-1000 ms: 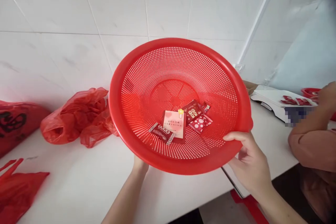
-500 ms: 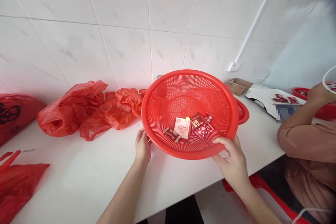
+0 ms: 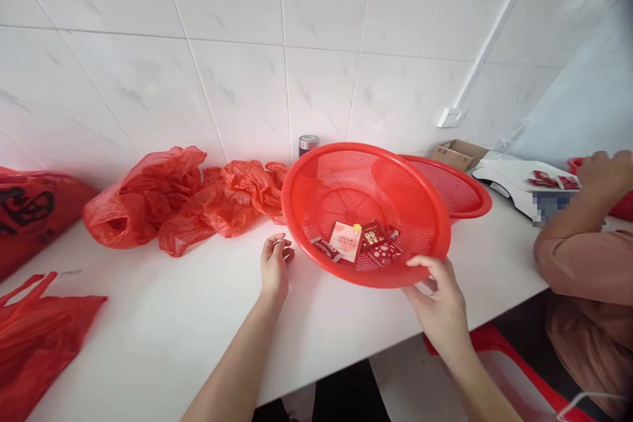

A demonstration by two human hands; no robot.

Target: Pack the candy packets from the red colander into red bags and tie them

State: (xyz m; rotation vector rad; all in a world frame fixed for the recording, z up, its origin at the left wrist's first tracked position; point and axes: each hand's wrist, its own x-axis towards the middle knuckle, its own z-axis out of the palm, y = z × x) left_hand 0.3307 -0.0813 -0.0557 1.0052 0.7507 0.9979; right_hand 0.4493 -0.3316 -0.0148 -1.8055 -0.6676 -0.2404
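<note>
A round red plastic basket (image 3: 366, 151) is tilted toward me above the white table. My right hand (image 3: 438, 290) grips its near right rim, with fingers over the edge. In the basket lie a pinkish card (image 3: 345, 241) with a yellow flower clip, dark red packets (image 3: 373, 236) and a small wrapped piece (image 3: 326, 249). Just left of the rim, my left hand (image 3: 275, 264) is off the basket, its fingers loosely curled and apart, holding nothing. A second red basket (image 3: 459, 194) stands behind the first at its right.
Crumpled red bags (image 3: 232, 198) lie along the wall at left, with another red bag (image 3: 54, 336) nearer. A dark jar (image 3: 308, 143), a carton (image 3: 457, 154) and a white scale (image 3: 509, 178) stand at the back. A person's arm (image 3: 568, 231) is at right.
My left hand has come off the basket's rim. The basket in my right hand has shifted slightly right, and more of the second basket and the jar now shows behind it.
</note>
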